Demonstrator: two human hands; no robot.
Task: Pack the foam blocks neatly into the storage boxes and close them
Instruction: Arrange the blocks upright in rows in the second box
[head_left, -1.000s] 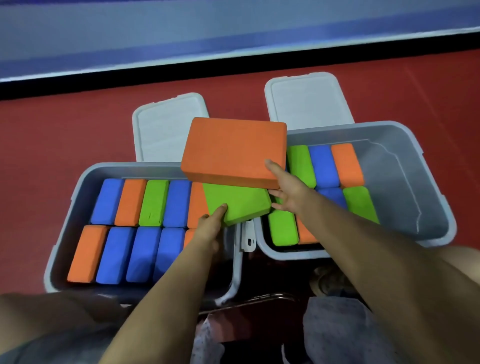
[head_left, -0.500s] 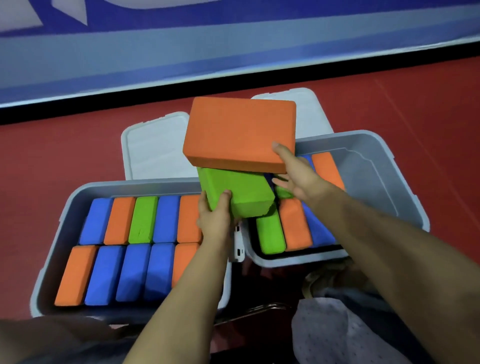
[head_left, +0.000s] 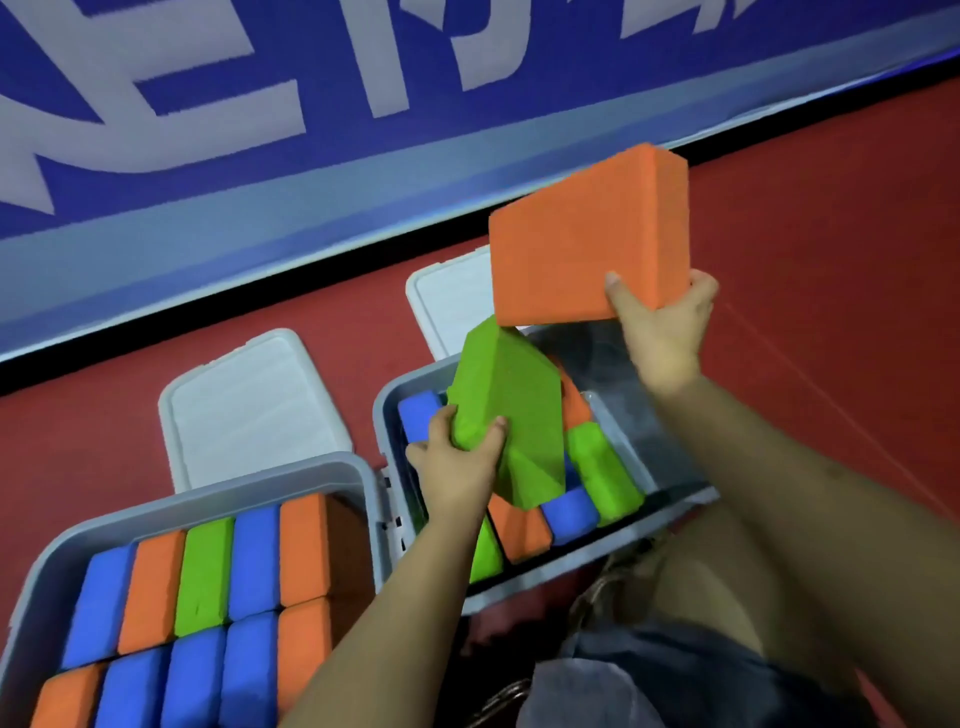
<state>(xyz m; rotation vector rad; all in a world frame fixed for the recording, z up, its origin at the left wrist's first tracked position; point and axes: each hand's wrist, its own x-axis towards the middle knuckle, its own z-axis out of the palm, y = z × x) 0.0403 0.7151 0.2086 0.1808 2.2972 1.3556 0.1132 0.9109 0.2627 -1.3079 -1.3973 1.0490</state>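
- Gripping the green foam block (head_left: 506, 395) at its near corner, the left hand (head_left: 457, 470) is curling thumb and fingers round the foam and holding it tilted on edge over the right storage box (head_left: 387, 415).
- Up and to the right, the right hand (head_left: 662, 325) is pinching the orange foam block (head_left: 582, 244) by its lower right corner, thumb on the broad face, fingers wrapping the far side, the block riding high above the box's far end.
- Both blocks are sitting straight out in front of the hands, the green one nearer and lower, its long axis running away from the person and leaning; the left hand looks closer to a drop.
- The gap that matters is the bare grey floor of the right storage box, lying beyond and to the right of the packed blocks; my read is that the green block needs turning on edge to match its neighbours.
- In that box, blue, orange and green blocks are standing on edge along the near side, partly hidden behind the green block and the left forearm, so I'm not counting them.
- The left storage box (head_left: 291, 475) is showing two tight rows of blocks, its near-left corner cut off by the frame.
- Two white lids (head_left: 249, 410) are lying flat on the red floor (head_left: 831, 218) behind the boxes, the right one mostly hidden.
- A blue banner (head_left: 208, 156) is running along the back.
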